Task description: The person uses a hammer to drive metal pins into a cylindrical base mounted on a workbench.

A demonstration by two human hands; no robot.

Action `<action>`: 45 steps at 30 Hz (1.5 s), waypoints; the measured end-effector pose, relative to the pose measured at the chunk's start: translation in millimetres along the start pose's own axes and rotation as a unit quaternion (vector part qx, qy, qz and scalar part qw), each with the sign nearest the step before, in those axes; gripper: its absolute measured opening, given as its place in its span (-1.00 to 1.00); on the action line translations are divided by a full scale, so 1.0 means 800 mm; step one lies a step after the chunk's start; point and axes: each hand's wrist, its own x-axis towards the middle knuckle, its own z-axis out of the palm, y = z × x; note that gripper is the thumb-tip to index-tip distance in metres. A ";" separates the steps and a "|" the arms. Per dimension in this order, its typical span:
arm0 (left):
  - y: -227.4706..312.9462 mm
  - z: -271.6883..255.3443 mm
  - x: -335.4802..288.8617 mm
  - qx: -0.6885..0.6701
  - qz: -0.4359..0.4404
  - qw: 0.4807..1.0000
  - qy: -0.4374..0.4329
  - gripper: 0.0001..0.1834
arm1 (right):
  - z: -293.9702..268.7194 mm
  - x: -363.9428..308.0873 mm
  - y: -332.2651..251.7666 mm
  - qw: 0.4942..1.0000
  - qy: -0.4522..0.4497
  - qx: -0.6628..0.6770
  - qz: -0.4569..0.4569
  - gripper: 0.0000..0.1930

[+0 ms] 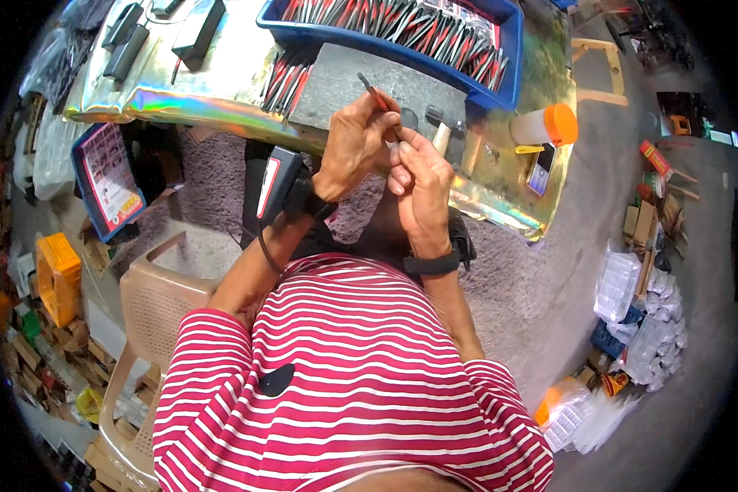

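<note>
My left hand [349,141] is closed around a slim red-and-black piece [378,97] with a dark, narrow tip pointing up and away. My right hand [423,175] meets it, thumb and fingers pinched together at the piece's lower end; what exactly sits between those fingertips is too small to make out. Both hands are in front of a grey block [344,75] on the table. A hammer [441,138] with a dark head and pale handle rests at the block's right. More red-and-black pieces [287,85] lie in a pile to its left.
Behind the block, a blue tray [385,47] holds many similar pieces. An orange-lidded jar [541,126] stands at the right of the foil-covered table [209,97]. Black boxes [198,34] lie at the far left. A beige plastic chair [164,295] is at my left.
</note>
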 end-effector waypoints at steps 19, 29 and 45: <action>-0.022 0.015 0.012 -0.003 -0.018 1.000 0.014 -0.97 | -0.093 -0.040 -0.025 0.973 0.129 -0.183 -0.058 -0.79; -0.021 0.011 0.013 0.032 -0.033 0.999 -0.006 -0.96 | -0.091 -0.024 -0.007 0.951 0.059 -0.301 -0.041 -0.77; -0.019 -0.001 0.024 0.144 0.110 0.973 -0.145 -0.76 | -0.074 -0.010 -0.007 0.995 0.021 0.007 0.101 -0.77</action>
